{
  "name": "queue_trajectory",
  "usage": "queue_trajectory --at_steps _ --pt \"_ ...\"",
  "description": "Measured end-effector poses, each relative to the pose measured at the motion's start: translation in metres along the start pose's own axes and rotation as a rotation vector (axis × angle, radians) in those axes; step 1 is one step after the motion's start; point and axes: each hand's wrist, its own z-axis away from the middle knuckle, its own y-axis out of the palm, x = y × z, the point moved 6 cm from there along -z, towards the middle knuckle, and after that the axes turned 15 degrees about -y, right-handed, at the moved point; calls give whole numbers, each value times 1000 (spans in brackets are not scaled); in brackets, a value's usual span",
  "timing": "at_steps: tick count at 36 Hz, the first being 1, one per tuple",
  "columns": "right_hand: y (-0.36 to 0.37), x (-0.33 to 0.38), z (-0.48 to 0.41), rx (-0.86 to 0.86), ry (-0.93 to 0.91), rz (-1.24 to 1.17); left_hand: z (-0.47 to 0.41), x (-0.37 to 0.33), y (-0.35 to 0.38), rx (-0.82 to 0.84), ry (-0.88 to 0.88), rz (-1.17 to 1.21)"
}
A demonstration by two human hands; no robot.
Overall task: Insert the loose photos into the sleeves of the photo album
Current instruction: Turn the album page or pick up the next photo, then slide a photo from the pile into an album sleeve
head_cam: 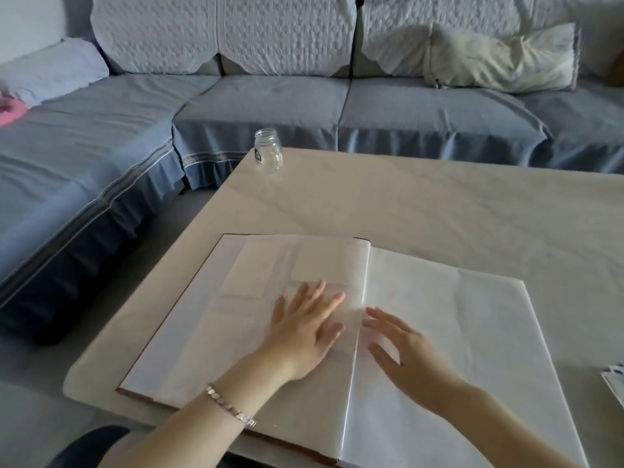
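Photo album, large, white-paged and brown-edged, lies open near the front left corner of the pale marble-patterned desk, and in the head view we have both hands on it. Our left hand, a silver bracelet on its wrist, lies flat on the left page, its grip apart with the fingers straight and spread, pressing down a translucent sheet through which pale rectangular sleeves show faintly. Our right hand rests just across the fold on the right page, its grip likewise apart and holding nothing. At the far right edge of the desk we see the corner of what we take to be the pale loose photos, well apart from both hands. A small clear glass jar stands at the desk's far corner, with a blue-grey covered sofa behind. We judge that we are smoothing the spread flat, with no photo in hand yet. The next move calls for the right hand to reach out to the right, pinch one photo from the pile and bring it back, while the left keeps the page down and opens a sleeve's edge.
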Motion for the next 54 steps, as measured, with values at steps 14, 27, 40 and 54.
queue_trajectory --at_steps 14,27,40,54 --pt "-102 -75 136 -228 432 212 -1 -50 -22 -235 -77 42" --pt "-131 -113 231 12 847 452 22 -150 2 -102 189 360" --pt "-131 -110 231 25 843 512 33 -168 10 66 178 389" --pt "-112 -11 104 -603 -139 419 44 -173 10 573 -46 1047"
